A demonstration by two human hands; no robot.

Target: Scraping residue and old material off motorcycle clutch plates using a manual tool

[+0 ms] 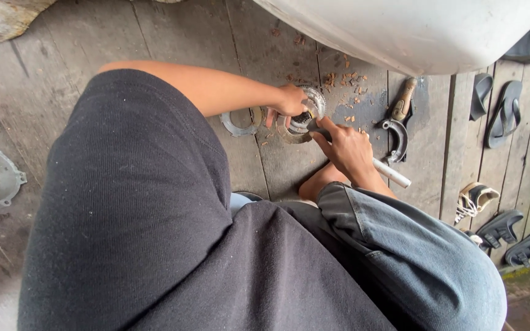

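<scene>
On the plank floor [173, 37], just ahead of our knees, sits the round metal part [305, 113]. Our left hand [291, 100] is clamped over its far rim, fingers curled tight on it. Our right hand [346, 149] is wrapped shut around a metal rod tool [392, 173], tip pressed into the part's centre. We see a flat grey ring [238, 125] touching the part's left side and a curved metal shoe [397, 138] to the right, with a wooden-handled tool [403, 98] just beyond it. Wood chips [346, 79] scattered behind. Sandals [504, 113] lie well apart at right, under a white hull-like body [412, 30].
</scene>
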